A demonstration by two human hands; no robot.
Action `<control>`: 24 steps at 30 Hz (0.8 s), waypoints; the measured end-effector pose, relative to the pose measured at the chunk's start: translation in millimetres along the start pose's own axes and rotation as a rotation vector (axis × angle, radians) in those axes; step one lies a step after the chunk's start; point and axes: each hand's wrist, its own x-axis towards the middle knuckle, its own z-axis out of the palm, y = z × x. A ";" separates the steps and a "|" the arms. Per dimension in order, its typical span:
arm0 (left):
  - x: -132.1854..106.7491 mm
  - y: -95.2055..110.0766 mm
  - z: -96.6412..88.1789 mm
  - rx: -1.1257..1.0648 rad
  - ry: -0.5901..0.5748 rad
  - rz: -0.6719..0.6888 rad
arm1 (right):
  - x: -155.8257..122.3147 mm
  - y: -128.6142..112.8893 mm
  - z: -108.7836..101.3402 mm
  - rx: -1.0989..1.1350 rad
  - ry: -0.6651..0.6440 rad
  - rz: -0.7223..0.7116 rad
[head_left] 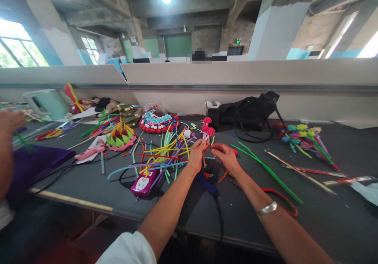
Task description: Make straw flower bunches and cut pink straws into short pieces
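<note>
Both my hands meet over the middle of the dark table (325, 216). My left hand (197, 154) is closed around the stem of a small bunch of pink-red pipe-cleaner flowers (208, 127), which stands upright above my fingers. My right hand (226, 156) pinches the same stem just to the right, fingertips touching the left hand's. A silver bracelet (267, 208) sits on my right wrist. Under my hands lies a dark blue tool (210, 185) with a black cable.
A heap of coloured pipe cleaners (161, 154) lies left of my hands beside a magenta power strip (143, 183). Long green stems (267, 169), a flower bunch (301, 135) and a black bag (251, 112) are to the right. Another person's arm (7, 146) is at far left.
</note>
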 end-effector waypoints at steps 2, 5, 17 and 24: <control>-2.5 -1.3 2.6 0.018 -0.008 -0.014 | 1.8 -2.8 -2.6 0.023 0.069 -0.041; -9.1 -3.2 9.7 0.043 -0.078 -0.097 | 3.8 -5.2 -2.6 0.054 0.120 -0.081; -10.1 -7.6 12.0 0.011 -0.268 -0.297 | 8.0 -1.6 -6.0 0.096 0.303 -0.052; -10.3 -8.5 8.9 0.066 -0.375 -0.400 | 16.4 -0.4 -22.0 0.088 0.420 -0.019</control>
